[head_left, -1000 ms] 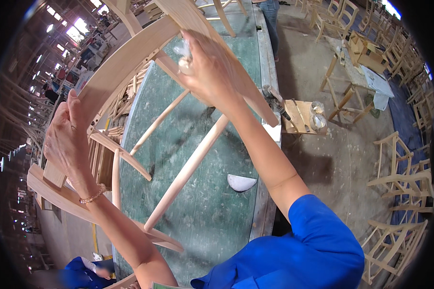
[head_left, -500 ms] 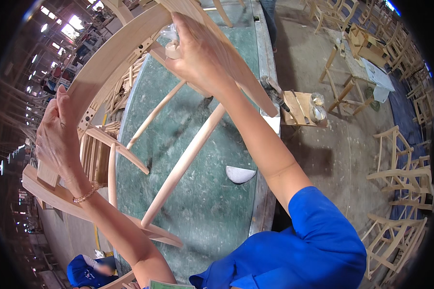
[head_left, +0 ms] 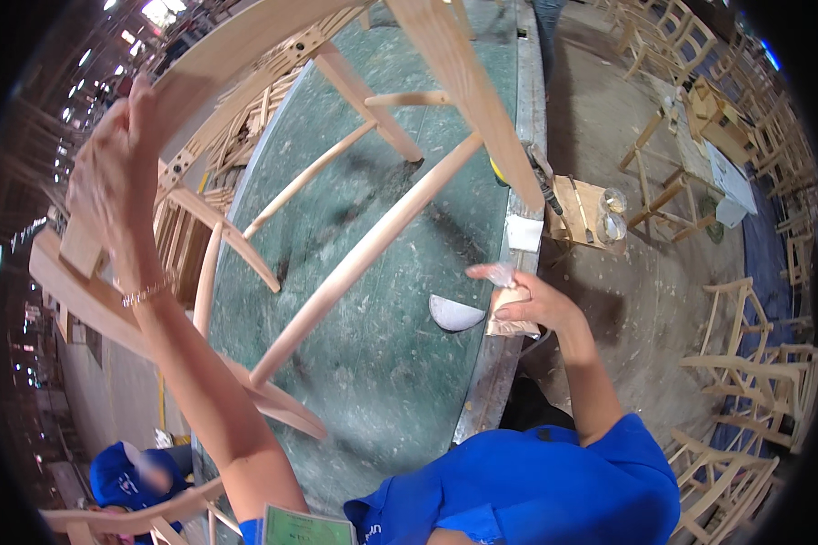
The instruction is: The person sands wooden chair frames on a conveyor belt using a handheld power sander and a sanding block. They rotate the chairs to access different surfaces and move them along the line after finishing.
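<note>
A pale wooden chair frame (head_left: 364,259), with round rungs and curved rails, stands tilted on the green tabletop (head_left: 400,363). My left hand (head_left: 118,173) is closed round its broad upper rail (head_left: 218,64) at the far left. Down by the table's right edge, my right hand (head_left: 550,304) grips a small pale tan pad (head_left: 511,318); I cannot make out what it is made of. Clear plastic covers part of the fingers there. Just left of this hand lies a light grey half-round piece (head_left: 455,313).
Beyond the right edge, a small wooden shelf (head_left: 577,213) bears a brush and clear jars; a dark hand tool (head_left: 543,173) hangs beside it. Wooden chairs (head_left: 745,363) crowd the right side. Another person in a blue cap (head_left: 127,477) is at lower left.
My right hand has left the upper part of the chair frame and come down to the table's right edge with the tan pad. My left hand keeps its hold on the rail.
</note>
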Demonstrator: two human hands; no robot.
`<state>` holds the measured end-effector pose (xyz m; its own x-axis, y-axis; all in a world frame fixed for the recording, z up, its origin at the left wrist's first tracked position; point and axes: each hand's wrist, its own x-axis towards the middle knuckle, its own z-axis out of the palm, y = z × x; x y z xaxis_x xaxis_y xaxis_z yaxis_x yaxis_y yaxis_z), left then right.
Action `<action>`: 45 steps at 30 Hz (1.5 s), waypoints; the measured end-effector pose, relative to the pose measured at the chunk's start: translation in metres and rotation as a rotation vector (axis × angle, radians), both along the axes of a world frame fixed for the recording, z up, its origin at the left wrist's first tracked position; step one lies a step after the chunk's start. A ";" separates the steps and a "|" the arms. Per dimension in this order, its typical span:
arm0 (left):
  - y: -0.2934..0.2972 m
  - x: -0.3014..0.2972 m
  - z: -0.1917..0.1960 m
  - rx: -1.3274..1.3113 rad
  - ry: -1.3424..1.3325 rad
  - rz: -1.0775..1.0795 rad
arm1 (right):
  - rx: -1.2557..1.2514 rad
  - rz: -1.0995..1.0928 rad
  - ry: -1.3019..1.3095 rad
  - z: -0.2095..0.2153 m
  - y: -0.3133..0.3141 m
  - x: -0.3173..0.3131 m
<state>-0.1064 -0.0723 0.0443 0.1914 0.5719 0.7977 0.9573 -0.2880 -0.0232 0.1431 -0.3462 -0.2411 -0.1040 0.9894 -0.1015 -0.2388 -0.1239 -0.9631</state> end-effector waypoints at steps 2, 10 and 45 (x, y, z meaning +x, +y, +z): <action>0.010 0.003 0.002 -0.026 0.004 -0.026 | -0.214 -0.111 -0.017 -0.061 -0.030 -0.005; 0.020 0.003 0.009 -0.115 0.001 -0.019 | -0.353 -0.107 -1.131 -0.147 -0.073 -0.028; -0.004 0.023 -0.002 0.163 -0.030 -0.141 | 0.079 -0.921 -0.312 -0.087 0.048 0.105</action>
<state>-0.0830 -0.0760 0.0421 0.2352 0.4040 0.8840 0.9086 -0.4143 -0.0524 0.2484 -0.2982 -0.3283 0.7335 0.6753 0.0763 0.0568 0.0510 -0.9971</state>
